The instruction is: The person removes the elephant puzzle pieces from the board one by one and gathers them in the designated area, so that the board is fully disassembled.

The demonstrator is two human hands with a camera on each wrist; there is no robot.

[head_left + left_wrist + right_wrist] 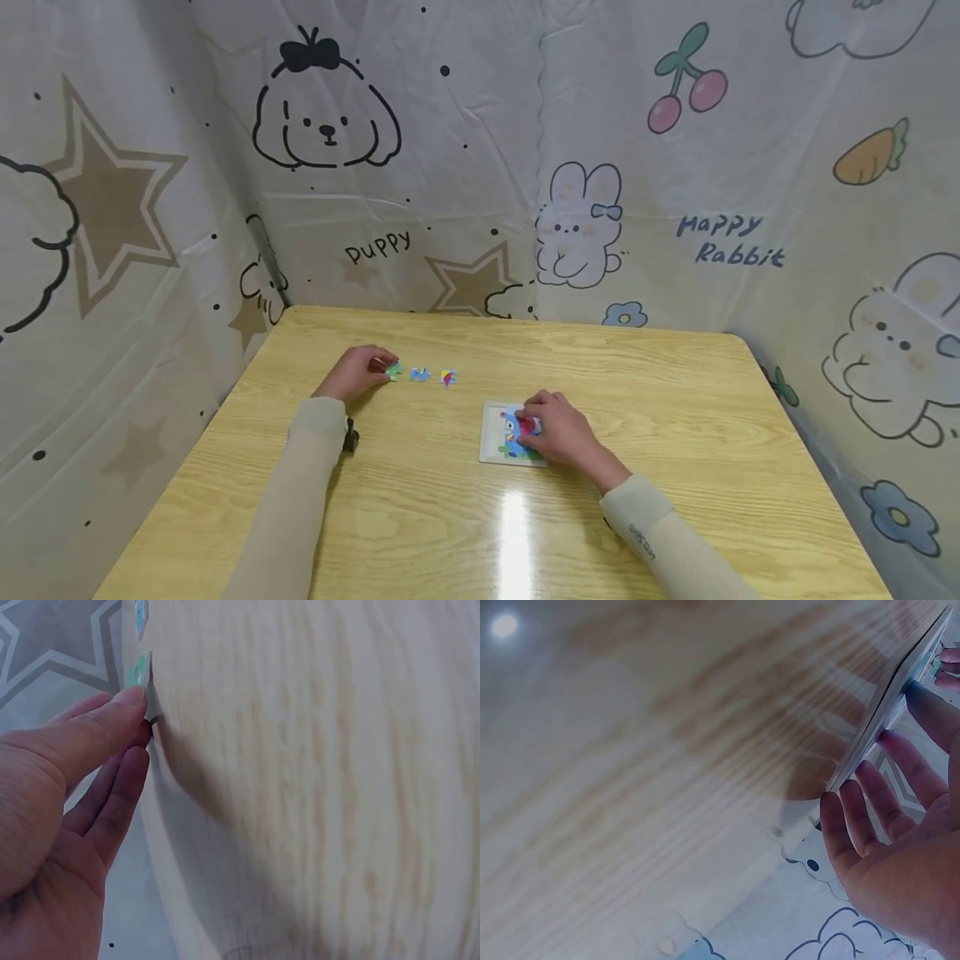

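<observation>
- Two pale sleeves (288, 500) come in from the near side, over the wood table (412, 517).
- The tray (491, 437) lies flat near the middle of the table. A blue puzzle picture (512, 443), with some red and green, fills part of it. The left strip of the tray is bare. The hand hides some of the right side.
- The right hand (560, 427) is on the right side of the tray. Its fingers are spread and a bit bent, and their tips touch the tray and the picture. I cannot tell if it has a loose bit under it.
- The left hand (358, 372) is farther off and to the left. It pinches the green piece (395, 372) with thumb and finger, down by the table.
- From the left hand, the tray is to the right and nearer. The right hand is the closer one to it.
- The blue piece (420, 375) and the red piece (447, 377) are right of the green one. All three make a row from left to right, outside the tray. The red one is closest to the tray.
- Past the table hangs a cloth (465, 183) with a puppy (327, 133) and a rabbit (573, 242).
</observation>
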